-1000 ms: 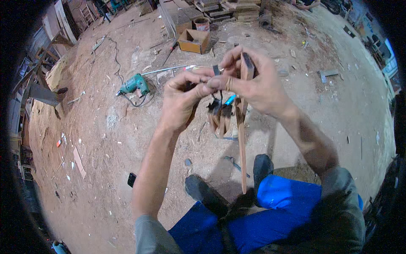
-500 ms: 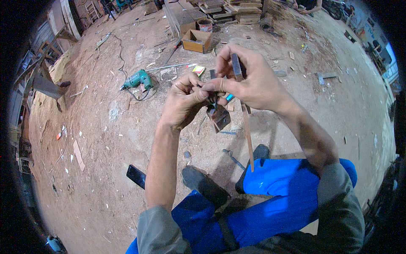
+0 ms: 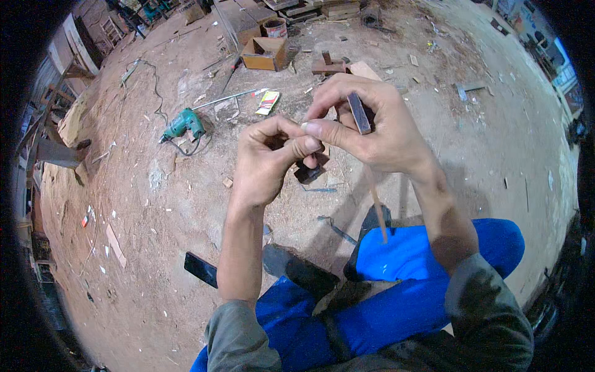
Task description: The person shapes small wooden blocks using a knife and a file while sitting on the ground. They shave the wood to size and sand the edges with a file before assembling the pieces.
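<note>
My left hand (image 3: 263,155) is closed in a pinch, its thumb and fingertips meeting those of my right hand. What lies between the fingertips is too small to make out. Tucked in my right hand (image 3: 387,127) is a hammer, its dark, blocky head (image 3: 359,113) showing between thumb and fingers. The hammer's thin wooden handle (image 3: 377,208) hangs down toward my blue-clad knee. Under the left fingers a dark, boxy piece (image 3: 306,173) shows in part; whether the hand holds it cannot be told.
On the dirt floor lie a green power drill (image 3: 185,125) with its cord, a yellow-and-white packet (image 3: 268,103) and a dark phone (image 3: 200,269). Farther off are a wooden box (image 3: 265,59), a tin (image 3: 274,27), a wooden tool (image 3: 330,66) and stacked boards (image 3: 339,8).
My hands sit lower in the view, and the hammer head is tilted differently. The boxy piece below is now mostly covered, and the wooden tool beyond my hands has come into sight.
</note>
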`<action>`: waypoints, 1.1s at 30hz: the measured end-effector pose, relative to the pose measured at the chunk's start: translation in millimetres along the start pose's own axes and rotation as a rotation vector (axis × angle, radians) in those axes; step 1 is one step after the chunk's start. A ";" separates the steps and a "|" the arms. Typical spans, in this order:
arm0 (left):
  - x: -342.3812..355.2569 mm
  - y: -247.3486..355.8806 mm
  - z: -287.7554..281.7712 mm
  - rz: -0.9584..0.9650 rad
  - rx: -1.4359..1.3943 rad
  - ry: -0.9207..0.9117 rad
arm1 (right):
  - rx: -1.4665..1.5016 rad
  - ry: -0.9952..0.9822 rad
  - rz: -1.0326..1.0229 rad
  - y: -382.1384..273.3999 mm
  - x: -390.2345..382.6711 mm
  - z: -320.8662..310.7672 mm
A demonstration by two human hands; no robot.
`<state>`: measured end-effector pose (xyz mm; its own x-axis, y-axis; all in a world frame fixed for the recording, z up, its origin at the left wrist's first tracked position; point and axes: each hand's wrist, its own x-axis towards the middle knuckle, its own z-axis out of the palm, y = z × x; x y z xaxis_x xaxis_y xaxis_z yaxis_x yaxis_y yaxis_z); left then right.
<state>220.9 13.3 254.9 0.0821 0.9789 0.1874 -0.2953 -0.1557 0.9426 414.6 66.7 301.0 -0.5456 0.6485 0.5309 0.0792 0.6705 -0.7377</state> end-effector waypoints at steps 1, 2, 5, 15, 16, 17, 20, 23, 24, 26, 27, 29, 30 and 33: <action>-3.4 2.5 1.3 -0.009 0.000 0.000 | 0.004 0.002 0.008 1.7 -0.8 0.8; -6.3 5.9 4.6 -0.035 0.077 0.040 | -0.020 -0.020 -0.041 3.1 -1.6 0.3; -13.0 11.0 9.6 0.004 0.263 0.110 | -0.087 -0.058 -0.166 2.7 -0.1 2.0; -26.5 22.0 14.9 0.221 0.388 0.266 | -0.099 0.144 -0.223 7.5 2.9 28.7; -28.2 21.3 12.8 0.268 0.389 0.285 | -0.104 0.164 -0.226 6.6 3.8 32.6; -28.3 19.5 12.8 0.267 0.387 0.285 | -0.112 0.186 -0.227 6.7 3.6 33.6; -25.6 12.9 10.8 0.372 0.546 0.377 | -0.098 0.208 -0.182 5.0 2.1 36.4; -28.4 15.6 11.3 0.330 0.538 0.353 | -0.162 0.175 -0.254 6.6 1.9 33.3; -28.1 17.7 10.8 0.331 0.537 0.352 | -0.164 0.177 -0.254 5.4 2.1 33.2; -26.4 20.2 10.9 0.455 0.605 0.261 | -0.177 0.205 -0.274 1.7 1.6 32.5; -24.9 18.7 12.3 0.455 0.598 0.257 | -0.184 0.205 -0.271 0.0 0.2 30.0; -24.0 18.7 12.8 0.489 0.576 0.221 | -0.194 0.163 -0.226 -2.6 -0.9 28.4; -26.2 19.6 12.5 0.486 0.590 0.222 | -0.181 0.168 -0.229 -2.3 -0.2 30.8; -29.1 18.4 16.1 0.285 0.383 0.272 | -0.185 0.182 -0.283 -3.3 1.6 26.5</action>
<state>228.4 -20.1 271.2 -0.2140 0.8820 0.4198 0.1021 -0.4072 0.9076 391.4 56.0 293.2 -0.4117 0.4703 0.7806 0.1046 0.8753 -0.4721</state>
